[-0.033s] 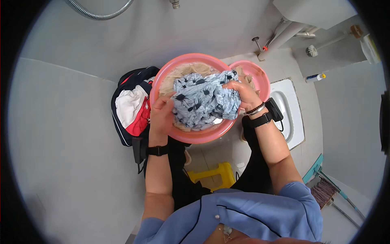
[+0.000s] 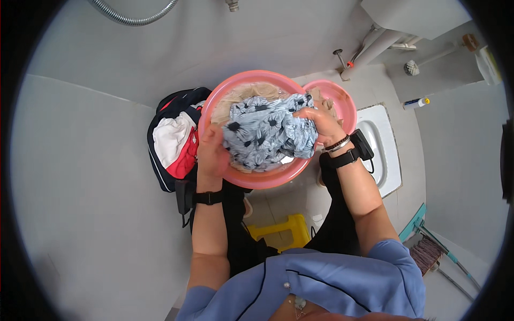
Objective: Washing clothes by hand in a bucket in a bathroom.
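Observation:
A light blue garment (image 2: 262,136) with dark flower-like prints lies bunched over a large pink basin (image 2: 235,182). My right hand (image 2: 321,125) grips its gathered right side, thumb on top and fingers mostly hidden underneath. At the garment's left edge my left hand (image 2: 213,152) is closed, slightly blurred, with the cloth edge running in between thumb and curled fingers. Beige cloth (image 2: 243,93) sits in the basin beneath the garment, by the far rim. Something small and white shows under its near edge.
A dark bag (image 2: 158,147) with white and red clothes stands left of the basin. A smaller pink basin (image 2: 348,107) holds beige cloth. Right of it is a squat toilet (image 2: 393,155). A yellow stool (image 2: 289,227) stands between my legs; a mop (image 2: 425,254) leans right.
The garment's left edge has shifted slightly left, toward my left hand, whose fingers have drawn back a little. My right hand stays in place.

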`<action>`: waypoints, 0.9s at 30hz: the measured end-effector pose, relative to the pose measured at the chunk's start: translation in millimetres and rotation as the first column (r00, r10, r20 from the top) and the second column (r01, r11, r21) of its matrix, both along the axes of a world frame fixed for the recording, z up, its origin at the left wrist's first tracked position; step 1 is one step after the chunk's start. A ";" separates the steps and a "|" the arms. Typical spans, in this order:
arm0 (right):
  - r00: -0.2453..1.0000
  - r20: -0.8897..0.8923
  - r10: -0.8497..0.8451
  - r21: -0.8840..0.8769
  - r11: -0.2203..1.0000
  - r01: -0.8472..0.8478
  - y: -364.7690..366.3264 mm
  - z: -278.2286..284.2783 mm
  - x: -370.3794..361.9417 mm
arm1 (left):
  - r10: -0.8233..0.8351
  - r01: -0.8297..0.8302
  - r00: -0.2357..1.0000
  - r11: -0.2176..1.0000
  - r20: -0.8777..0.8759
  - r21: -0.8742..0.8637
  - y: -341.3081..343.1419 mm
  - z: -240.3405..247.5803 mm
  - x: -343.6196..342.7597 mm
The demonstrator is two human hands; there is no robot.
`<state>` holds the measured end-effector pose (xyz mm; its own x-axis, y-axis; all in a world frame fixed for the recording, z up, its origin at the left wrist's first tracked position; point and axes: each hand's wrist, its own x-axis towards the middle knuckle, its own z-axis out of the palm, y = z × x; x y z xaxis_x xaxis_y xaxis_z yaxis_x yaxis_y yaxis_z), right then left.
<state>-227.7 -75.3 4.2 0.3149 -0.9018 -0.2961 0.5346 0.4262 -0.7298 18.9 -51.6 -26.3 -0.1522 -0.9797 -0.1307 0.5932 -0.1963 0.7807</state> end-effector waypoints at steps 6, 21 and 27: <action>0.737 -0.579 -0.350 -0.449 0.891 0.070 23.0 -13.7 47.1 | 0.051 0.043 0.918 0.973 -0.392 0.227 2.4 -6.6 -32.4; 0.886 -0.438 0.151 -0.104 0.971 -0.216 4.5 -21.7 33.8 | 0.093 0.012 0.960 0.928 -0.263 0.373 -4.7 -4.7 -30.2; 0.997 0.065 -0.039 0.071 0.997 0.034 4.5 -24.0 -2.6 | 0.162 -0.191 0.976 0.958 0.146 0.215 -7.6 -20.9 -17.6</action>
